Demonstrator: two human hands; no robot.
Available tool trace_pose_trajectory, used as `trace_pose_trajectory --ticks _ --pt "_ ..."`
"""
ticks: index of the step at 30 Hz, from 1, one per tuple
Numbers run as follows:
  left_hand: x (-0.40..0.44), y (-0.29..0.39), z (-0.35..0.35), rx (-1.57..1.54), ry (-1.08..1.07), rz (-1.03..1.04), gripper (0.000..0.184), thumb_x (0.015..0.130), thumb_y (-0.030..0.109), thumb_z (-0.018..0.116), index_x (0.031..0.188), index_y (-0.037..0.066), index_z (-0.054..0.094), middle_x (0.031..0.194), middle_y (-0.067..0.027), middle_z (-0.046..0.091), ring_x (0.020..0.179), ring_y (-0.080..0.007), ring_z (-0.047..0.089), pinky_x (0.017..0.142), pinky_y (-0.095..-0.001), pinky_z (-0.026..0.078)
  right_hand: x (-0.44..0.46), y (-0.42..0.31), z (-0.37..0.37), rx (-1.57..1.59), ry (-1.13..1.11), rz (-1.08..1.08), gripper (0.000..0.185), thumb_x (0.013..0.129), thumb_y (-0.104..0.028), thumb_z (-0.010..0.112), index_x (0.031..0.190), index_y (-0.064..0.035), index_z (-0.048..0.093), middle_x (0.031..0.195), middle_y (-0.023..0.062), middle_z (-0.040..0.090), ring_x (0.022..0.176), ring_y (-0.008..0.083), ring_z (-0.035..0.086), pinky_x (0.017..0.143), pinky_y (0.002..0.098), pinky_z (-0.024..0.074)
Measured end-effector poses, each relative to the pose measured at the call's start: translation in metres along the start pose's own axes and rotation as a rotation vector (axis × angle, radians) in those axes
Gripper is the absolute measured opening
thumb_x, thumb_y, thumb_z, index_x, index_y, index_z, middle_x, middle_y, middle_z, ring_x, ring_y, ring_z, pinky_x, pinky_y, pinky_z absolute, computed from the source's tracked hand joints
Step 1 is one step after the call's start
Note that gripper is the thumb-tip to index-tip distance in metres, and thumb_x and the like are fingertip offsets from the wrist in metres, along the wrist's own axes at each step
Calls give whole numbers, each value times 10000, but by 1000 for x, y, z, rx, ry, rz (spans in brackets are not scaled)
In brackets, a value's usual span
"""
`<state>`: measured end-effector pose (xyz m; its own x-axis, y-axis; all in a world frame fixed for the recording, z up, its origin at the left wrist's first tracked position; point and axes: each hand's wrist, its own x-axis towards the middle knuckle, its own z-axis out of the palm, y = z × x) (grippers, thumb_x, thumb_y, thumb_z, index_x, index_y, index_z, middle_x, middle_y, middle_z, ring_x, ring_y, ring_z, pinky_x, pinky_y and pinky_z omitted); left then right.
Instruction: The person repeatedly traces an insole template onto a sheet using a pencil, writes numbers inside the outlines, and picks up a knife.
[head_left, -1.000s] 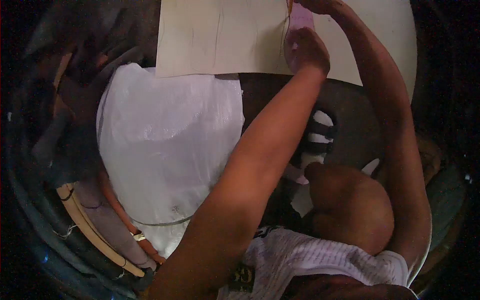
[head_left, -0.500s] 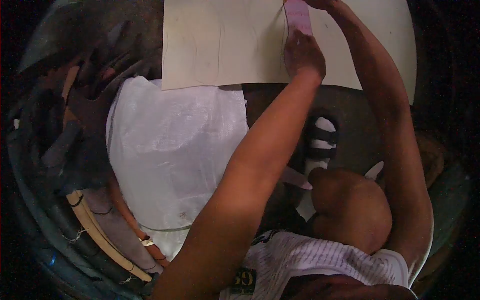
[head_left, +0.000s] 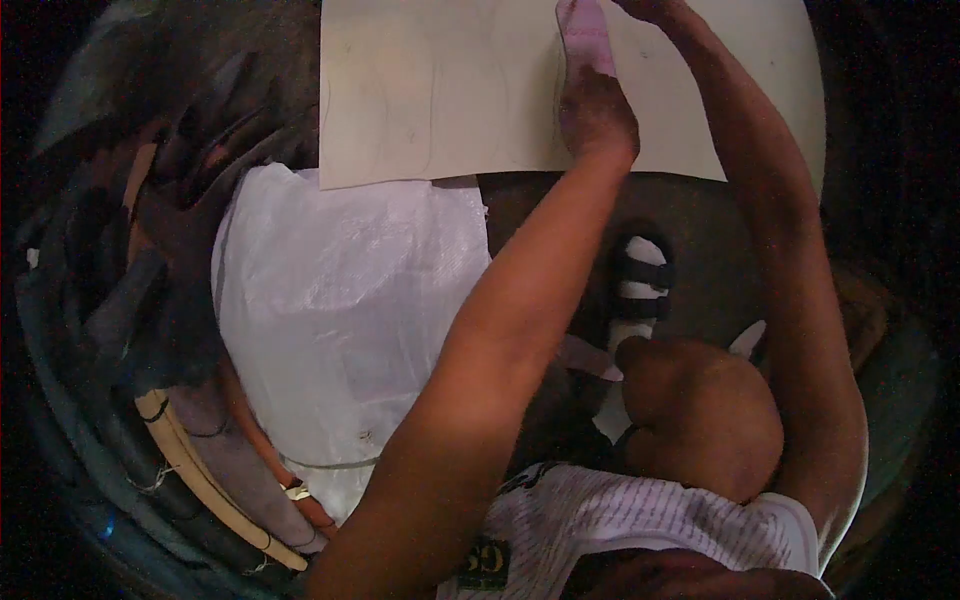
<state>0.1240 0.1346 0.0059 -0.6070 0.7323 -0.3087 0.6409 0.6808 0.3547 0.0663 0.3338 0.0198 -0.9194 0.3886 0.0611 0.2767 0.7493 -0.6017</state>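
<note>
A pink sole-shaped template (head_left: pixel 587 40) lies on a large cream sheet (head_left: pixel 450 90) at the top. My left hand (head_left: pixel 600 115) is on the template's lower half, its fingers closed over it and pressing it to the sheet. Close to the template's upper end is my right hand (head_left: pixel 648 8), mostly cut off by the top edge, so its fingers and anything in them are hidden. Faint curved outlines run down the sheet left of the template.
Below the sheet is a white woven sack (head_left: pixel 340 300). Dark material (head_left: pixel 190 240) and a tan strip (head_left: pixel 210 480) lie at left, beside another person's wrist with a band (head_left: pixel 297 492). A foot in a black-strapped sandal (head_left: pixel 642 280) and a bent knee (head_left: pixel 710 420) show below my hands.
My left hand and the template have shifted slightly left and down in view. The thin orange-tipped thing by my right hand is no longer visible. The sheet and sack appear lower than a second ago.
</note>
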Motion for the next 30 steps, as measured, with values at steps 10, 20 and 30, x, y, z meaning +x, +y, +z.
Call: trace_pose_trajectory --ticks 10,20,30 --pt "-1 -15 -4 -398 15 -156 392 834 112 482 1202 -9 431 1210 -185 449 1015 -393 483 860 -426 441 -50 -11 5 -36 163 -40 84 857 -82 523 852 -17 576 857 137 627 750 213 602 650 311 473" --pt "-11 -32 -17 -128 99 199 354 731 90 577 1078 22 563 1200 -132 459 991 -422 488 889 -438 435 -137 -33 25 -299 259 -92 194 857 -131 512 1007 -53 605 983 129 627 853 309 618 723 375 509" --pt "-2 -41 -11 -4 119 339 351 726 68 573 1077 53 567 1214 -106 465 992 -390 490 843 -407 462 -263 -116 37 134 232 355 189 865 -150 580 1026 -52 596 943 124 630 807 252 623 704 329 483"
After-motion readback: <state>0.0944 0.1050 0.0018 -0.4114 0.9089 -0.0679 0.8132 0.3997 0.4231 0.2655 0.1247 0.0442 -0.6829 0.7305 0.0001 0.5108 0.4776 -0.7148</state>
